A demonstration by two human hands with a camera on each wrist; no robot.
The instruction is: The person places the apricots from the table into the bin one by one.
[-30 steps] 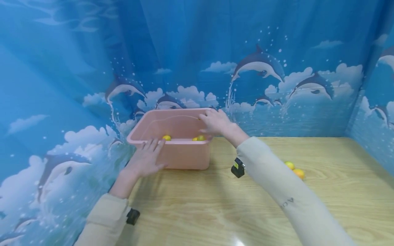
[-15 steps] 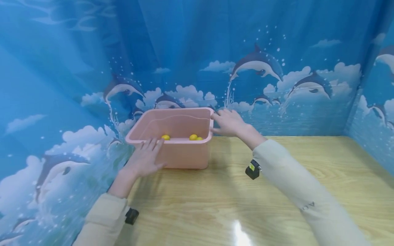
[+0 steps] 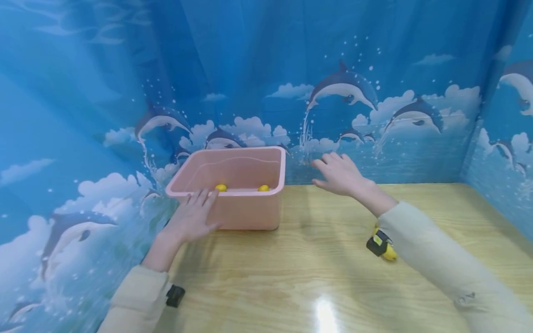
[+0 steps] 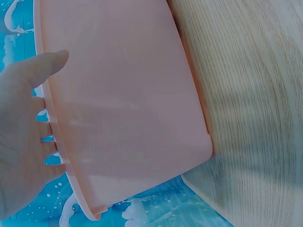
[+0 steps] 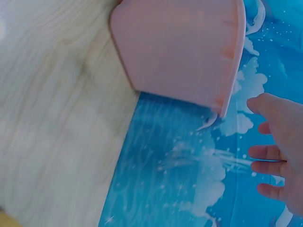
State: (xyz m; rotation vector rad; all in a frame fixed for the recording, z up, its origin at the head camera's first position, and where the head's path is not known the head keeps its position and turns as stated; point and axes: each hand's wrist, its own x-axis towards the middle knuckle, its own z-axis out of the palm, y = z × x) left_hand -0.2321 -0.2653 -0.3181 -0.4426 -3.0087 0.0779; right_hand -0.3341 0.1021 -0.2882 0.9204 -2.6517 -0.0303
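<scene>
A pink plastic bin [image 3: 245, 210] stands on the table against the curtain, its mouth facing up. Over its front rim lie the fingers of my left hand [image 3: 192, 217], near the left corner; the left wrist view has the thumb [image 4: 52, 64] against the outer wall. Inside the bin, a small yellow fruit [image 3: 221, 188] shows by my left fingertips and another yellow fruit [image 3: 263, 188] farther right. My right hand [image 3: 341, 175] hovers right of the bin, apart from it, with fingers loosely extended and nothing held. The bin's floor is mostly hidden by its front wall.
On the wooden table [image 3: 266, 277], yellow fruit [image 3: 389, 253] lies at the right, partly covered by the right wrist's black camera [image 3: 376, 243]. A blue dolphin-print curtain [image 3: 250, 69] encloses the back and sides.
My right hand has come out from over the bin's right end and moved right, toward me. A fruit it had by its fingers is now out of it. The left hand stays at the rim.
</scene>
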